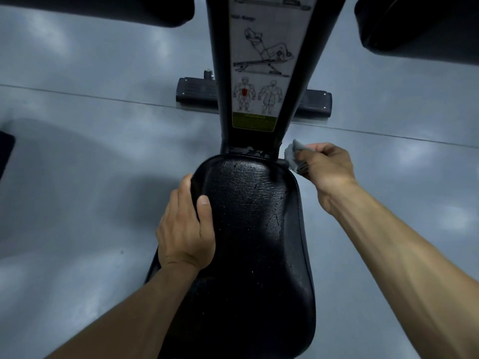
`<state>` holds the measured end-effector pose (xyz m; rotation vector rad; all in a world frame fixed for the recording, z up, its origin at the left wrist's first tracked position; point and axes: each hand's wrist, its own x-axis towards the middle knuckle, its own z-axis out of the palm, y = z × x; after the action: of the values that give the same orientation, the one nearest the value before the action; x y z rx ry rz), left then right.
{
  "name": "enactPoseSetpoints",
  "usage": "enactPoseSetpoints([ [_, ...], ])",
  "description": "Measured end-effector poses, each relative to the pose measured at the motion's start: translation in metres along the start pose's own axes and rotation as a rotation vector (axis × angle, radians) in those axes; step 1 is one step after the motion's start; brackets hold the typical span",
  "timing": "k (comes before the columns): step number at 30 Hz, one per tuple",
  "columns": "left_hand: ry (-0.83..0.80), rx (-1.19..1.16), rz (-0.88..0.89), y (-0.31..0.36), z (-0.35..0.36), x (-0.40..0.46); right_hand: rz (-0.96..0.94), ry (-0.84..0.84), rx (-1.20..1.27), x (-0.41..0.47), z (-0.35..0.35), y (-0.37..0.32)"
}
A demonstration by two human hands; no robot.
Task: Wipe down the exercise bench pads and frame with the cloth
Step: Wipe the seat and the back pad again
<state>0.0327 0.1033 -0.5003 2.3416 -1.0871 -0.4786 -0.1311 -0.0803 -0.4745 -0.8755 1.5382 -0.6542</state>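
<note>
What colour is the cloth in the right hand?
Light grey: the cloth shows in the head view, bunched in the right hand.

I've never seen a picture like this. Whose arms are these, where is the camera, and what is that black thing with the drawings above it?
There is no machine here: the camera sits on a person's head and looks down, so the two bare arms are that person's own. The black shape in the middle is the padded seat of an exercise bench, its surface speckled with droplets. The left hand grips the pad's left edge, thumb on top. The right hand holds a small grey cloth bunched at the pad's far right corner. Beyond the pad rises the bench's black frame, bearing a white instruction sticker with exercise drawings and muscle figures. A black foot bar rests on the grey floor.
</note>
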Motion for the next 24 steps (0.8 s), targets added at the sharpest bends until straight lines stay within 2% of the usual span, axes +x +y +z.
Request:
enactPoseSetpoints([
  [15, 0.046, -0.020, 0.021, -0.004, 0.002, 0.000, 0.012, -0.116, 0.042, 0.016, 0.000, 0.017],
  [19, 0.057, -0.003, 0.040, -0.005, 0.003, -0.001, -0.054, -0.081, 0.101, 0.019, -0.005, 0.009],
  [24, 0.053, 0.021, 0.038, -0.005, 0.003, -0.003, -0.099, -0.111, 0.019, 0.019, -0.005, 0.009],
])
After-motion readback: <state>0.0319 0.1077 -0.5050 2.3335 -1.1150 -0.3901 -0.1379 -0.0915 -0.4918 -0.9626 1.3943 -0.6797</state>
